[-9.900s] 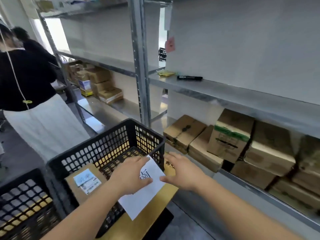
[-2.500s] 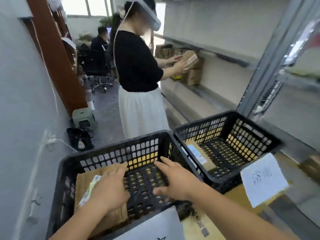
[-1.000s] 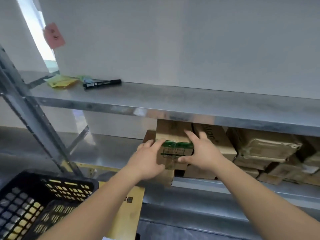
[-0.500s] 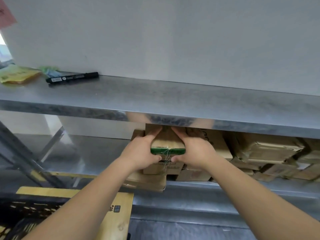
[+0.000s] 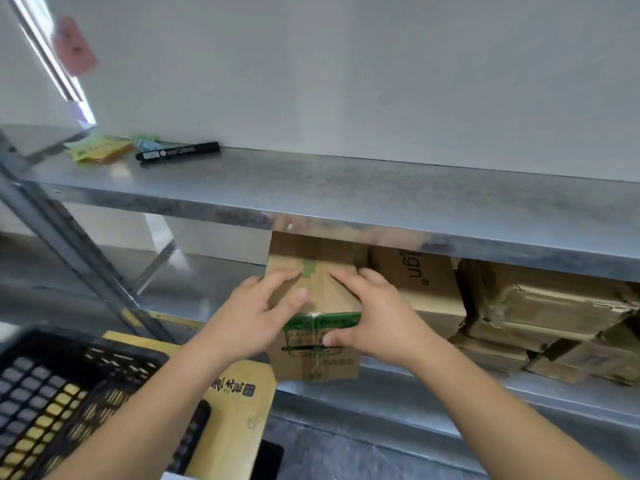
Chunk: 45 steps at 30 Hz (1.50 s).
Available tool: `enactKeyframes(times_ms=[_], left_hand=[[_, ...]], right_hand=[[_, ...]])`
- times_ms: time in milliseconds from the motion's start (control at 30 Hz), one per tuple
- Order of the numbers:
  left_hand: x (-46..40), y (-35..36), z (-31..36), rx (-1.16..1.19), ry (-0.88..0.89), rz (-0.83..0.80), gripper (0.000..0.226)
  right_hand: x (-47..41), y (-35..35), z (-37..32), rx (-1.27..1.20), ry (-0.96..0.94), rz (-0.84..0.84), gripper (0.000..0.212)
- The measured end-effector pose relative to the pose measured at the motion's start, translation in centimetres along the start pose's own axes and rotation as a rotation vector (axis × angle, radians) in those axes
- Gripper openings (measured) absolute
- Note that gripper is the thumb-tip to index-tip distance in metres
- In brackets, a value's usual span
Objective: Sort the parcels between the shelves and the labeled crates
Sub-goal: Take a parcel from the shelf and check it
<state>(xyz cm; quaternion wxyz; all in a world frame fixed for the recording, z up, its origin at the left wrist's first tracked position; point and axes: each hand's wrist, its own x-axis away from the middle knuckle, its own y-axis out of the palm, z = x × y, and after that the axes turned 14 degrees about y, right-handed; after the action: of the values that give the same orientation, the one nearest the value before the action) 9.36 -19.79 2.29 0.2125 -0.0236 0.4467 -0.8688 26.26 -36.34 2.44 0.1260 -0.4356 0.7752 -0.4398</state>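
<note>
A brown cardboard parcel (image 5: 320, 355) with green tape sits at the front edge of the lower metal shelf (image 5: 408, 393). My left hand (image 5: 254, 315) grips its left side and top. My right hand (image 5: 377, 315) grips its right side, thumb on the front face. The parcel juts forward past the shelf edge. More cardboard parcels (image 5: 540, 313) are stacked to its right on the same shelf. A black plastic crate (image 5: 52, 393) stands at the lower left.
The upper metal shelf (image 5: 346, 188) carries a black marker (image 5: 178, 154) and yellow sticky notes (image 5: 98, 150). A slanted metal upright (image 5: 79, 258) runs at the left. A yellow board (image 5: 239, 403) lies beside the crate. A pink note (image 5: 74, 46) hangs on the wall.
Both hands have pulled the green-taped parcel forward and down out of the lower shelf. The view has shifted left, so the crate shows again.
</note>
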Motion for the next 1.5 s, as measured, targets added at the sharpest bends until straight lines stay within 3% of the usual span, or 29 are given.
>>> enactKeyframes(times_ms=[67, 200, 267, 333, 433, 500, 567, 600, 667, 733, 800, 967, 1067, 1100, 1167, 1200, 1300, 1367, 1433, 1467, 1500], left_hand=[[2.1, 0.3, 1.3, 0.006, -0.071, 0.033, 0.062], [6.2, 1.4, 4.6, 0.018, -0.187, 0.068, 0.041], [8.1, 2.0, 6.5, 0.028, -0.239, 0.094, 0.046], [9.9, 2.6, 7.9, 0.02, -0.291, 0.115, 0.072], [12.6, 3.7, 8.8, 0.022, -0.368, 0.161, 0.133], [14.3, 4.4, 9.4, 0.042, -0.408, 0.175, 0.156], [16.0, 5.3, 10.0, 0.039, -0.439, 0.179, 0.162], [16.9, 5.7, 10.2, 0.031, -0.439, 0.189, 0.156], [18.5, 6.3, 10.4, 0.05, -0.395, 0.238, 0.119], [19.9, 6.4, 10.6, 0.096, -0.358, 0.328, 0.079], [21.1, 6.6, 10.8, 0.122, -0.374, 0.401, 0.069], [24.0, 6.7, 11.9, 0.102, -0.445, 0.425, 0.082], [26.0, 6.4, 11.9, 0.117, -0.484, 0.39, 0.126], [26.8, 6.4, 11.9, 0.117, -0.491, 0.372, 0.135], [28.4, 6.1, 11.6, 0.145, -0.487, 0.385, 0.132], [29.3, 6.0, 11.6, 0.17, -0.475, 0.412, 0.119], [31.9, 5.7, 11.8, 0.227, -0.439, 0.472, 0.051], [33.5, 5.5, 12.2, 0.214, -0.404, 0.512, 0.033], [35.0, 4.9, 12.8, 0.201, -0.413, 0.591, 0.027], [35.9, 4.5, 13.0, 0.201, -0.428, 0.62, 0.019], [36.9, 3.9, 13.4, 0.215, -0.45, 0.623, 0.03]], right_hand=[[1.5, 0.4, 0.6, -0.123, -0.028, -0.046, 0.103], [4.1, 0.6, 1.5, -0.266, -0.085, -0.051, 0.063], [5.0, 0.6, 1.8, -0.275, -0.083, -0.087, 0.071], [5.9, 0.9, 2.3, -0.316, -0.066, -0.17, 0.106], [7.2, 1.7, 3.0, -0.361, -0.062, -0.273, 0.141], [8.0, 2.6, 3.4, -0.384, -0.051, -0.295, 0.139], [8.7, 4.0, 3.8, -0.392, -0.081, -0.284, 0.114], [9.1, 4.5, 3.9, -0.378, -0.097, -0.277, 0.094], [10.1, 5.3, 3.7, -0.359, -0.094, -0.273, 0.074], [11.0, 5.8, 3.6, -0.351, -0.073, -0.279, 0.084], [11.8, 6.3, 3.5, -0.327, -0.053, -0.283, 0.102], [13.8, 7.9, 3.1, -0.384, -0.031, -0.258, 0.094], [15.2, 8.0, 2.1, -0.522, -0.098, -0.315, 0.109], [15.7, 8.0, 1.5, -0.531, -0.125, -0.337, 0.106], [16.7, 8.2, 0.5, -0.528, -0.151, -0.35, 0.082], [17.2, 8.5, 0.1, -0.538, -0.146, -0.351, 0.072], [18.9, 10.0, -1.0, -0.546, -0.115, -0.343, 0.045], [20.4, 10.9, -1.8, -0.527, -0.1, -0.35, 0.023], [21.8, 11.3, -2.4, -0.505, -0.1, -0.385, 0.031], [22.4, 11.4, -2.6, -0.505, -0.113, -0.414, 0.052], [23.1, 11.3, -3.0, -0.504, -0.13, -0.452, 0.08]])
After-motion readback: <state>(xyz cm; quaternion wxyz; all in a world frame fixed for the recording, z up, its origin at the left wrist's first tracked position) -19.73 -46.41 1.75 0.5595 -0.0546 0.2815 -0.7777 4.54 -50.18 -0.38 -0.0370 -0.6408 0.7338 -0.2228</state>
